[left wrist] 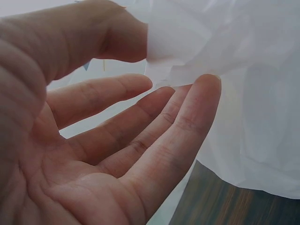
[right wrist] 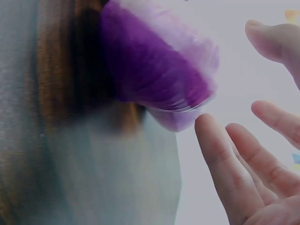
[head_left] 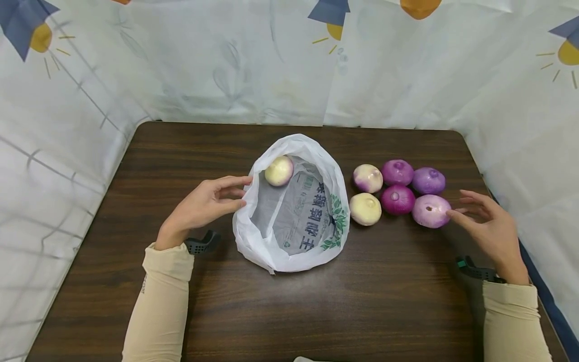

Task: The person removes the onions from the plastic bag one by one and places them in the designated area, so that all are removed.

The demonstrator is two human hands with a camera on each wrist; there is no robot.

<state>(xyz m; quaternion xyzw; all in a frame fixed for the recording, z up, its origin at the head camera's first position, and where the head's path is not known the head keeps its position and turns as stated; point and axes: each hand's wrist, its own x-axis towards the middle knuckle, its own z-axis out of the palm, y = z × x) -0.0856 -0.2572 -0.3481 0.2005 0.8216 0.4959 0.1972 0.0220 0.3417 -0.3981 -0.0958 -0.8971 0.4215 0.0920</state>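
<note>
A white plastic bag with green leaves and dark print stands wide-mouthed at the table's middle. Inside it, against the far left wall, lies a pale onion. My left hand touches the bag's left rim, thumb and fingers spread apart; its thumb tip is hidden by plastic in the left wrist view. Right of the bag sit two pale onions, one of them the near one, and several purple ones. Beside the nearest right purple onion, my right hand has its fingers extended and not around it.
The dark wooden table carries everything. White patterned cloth hangs behind it and along both sides. A small white object shows at the bottom edge. Each wrist wears a black strap.
</note>
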